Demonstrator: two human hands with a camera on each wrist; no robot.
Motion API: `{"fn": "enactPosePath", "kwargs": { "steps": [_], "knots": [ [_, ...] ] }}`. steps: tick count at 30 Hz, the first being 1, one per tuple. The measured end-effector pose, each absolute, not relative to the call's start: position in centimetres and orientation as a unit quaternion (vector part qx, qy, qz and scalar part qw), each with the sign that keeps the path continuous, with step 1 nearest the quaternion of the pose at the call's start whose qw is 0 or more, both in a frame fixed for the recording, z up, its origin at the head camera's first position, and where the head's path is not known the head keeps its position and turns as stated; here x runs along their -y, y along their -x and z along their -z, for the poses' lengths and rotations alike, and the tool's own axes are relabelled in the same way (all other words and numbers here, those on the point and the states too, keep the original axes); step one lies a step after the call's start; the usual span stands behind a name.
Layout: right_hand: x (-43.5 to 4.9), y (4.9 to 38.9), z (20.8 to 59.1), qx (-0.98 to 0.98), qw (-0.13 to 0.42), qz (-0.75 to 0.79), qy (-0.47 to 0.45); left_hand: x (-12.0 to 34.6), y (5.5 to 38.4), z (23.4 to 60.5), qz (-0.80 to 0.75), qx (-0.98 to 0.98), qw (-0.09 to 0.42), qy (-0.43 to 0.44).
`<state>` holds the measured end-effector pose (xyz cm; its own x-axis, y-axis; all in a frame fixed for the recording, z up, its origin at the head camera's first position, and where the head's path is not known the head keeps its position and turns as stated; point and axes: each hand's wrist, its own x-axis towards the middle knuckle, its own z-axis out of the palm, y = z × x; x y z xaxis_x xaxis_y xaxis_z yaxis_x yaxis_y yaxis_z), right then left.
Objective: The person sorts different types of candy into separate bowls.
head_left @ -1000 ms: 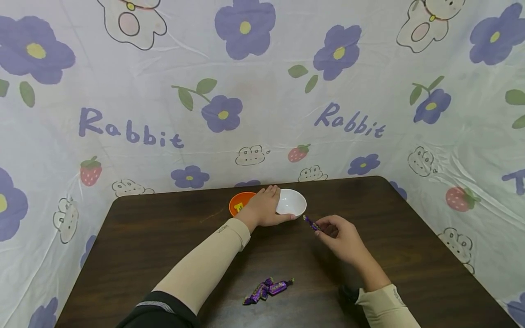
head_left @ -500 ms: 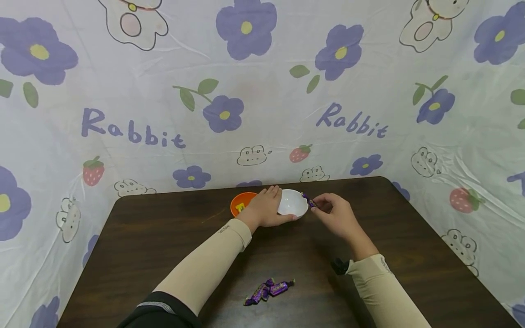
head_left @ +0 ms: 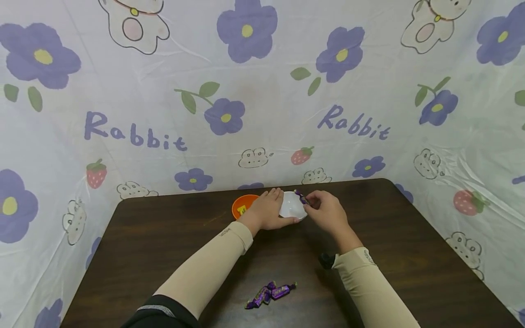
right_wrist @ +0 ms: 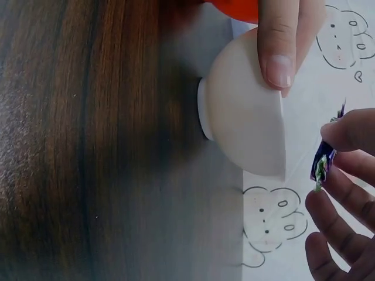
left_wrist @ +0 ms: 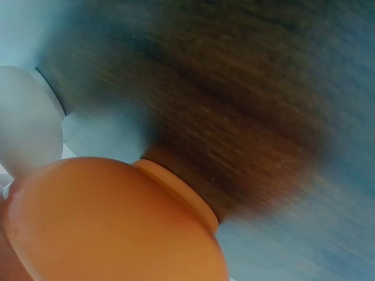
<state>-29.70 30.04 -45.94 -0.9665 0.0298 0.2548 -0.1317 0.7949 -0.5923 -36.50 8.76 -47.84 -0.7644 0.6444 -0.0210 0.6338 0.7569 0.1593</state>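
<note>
My left hand (head_left: 266, 210) rests across the orange bowl (head_left: 237, 206) and the white bowl (head_left: 292, 206), its fingers stretched out between them. Its thumb lies along the white bowl's near rim, seen closer in the right wrist view. Between thumb and fingers, my right hand (head_left: 328, 213) pinches a candy in a purple twist wrapper (right_wrist: 324, 158), held just above the white bowl's right side. Something yellow (head_left: 242, 209) shows inside the orange bowl, partly hidden by the left hand. The left wrist view shows the orange bowl's outer side (left_wrist: 117, 216) close up.
Several purple-wrapped candies (head_left: 262, 296) lie in a small pile on the dark wooden table (head_left: 164, 246), near its front. A white cloth (head_left: 262, 91) printed with flowers and rabbits hangs behind the table and at its sides.
My right hand has moved left and away from me with the candy, from beside the white bowl to above its right side. The left hand keeps its place on the bowls.
</note>
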Motion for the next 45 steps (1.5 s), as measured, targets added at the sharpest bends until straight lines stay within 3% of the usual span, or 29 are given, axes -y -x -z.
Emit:
{"fn": "enactPosePath", "kwargs": {
  "steps": [12, 45],
  "knots": [
    [-29.9, 29.6, 46.1, 0.947, 0.113, -0.301, -0.024, -9.0, 36.4, 47.6, -0.060, -0.936, 0.035, -0.346],
    [-29.9, 24.7, 46.3, 0.948, 0.076, -0.297, -0.087, -8.8, 36.3, 47.4, -0.062, -0.938, 0.036, -0.339]
  ]
}}
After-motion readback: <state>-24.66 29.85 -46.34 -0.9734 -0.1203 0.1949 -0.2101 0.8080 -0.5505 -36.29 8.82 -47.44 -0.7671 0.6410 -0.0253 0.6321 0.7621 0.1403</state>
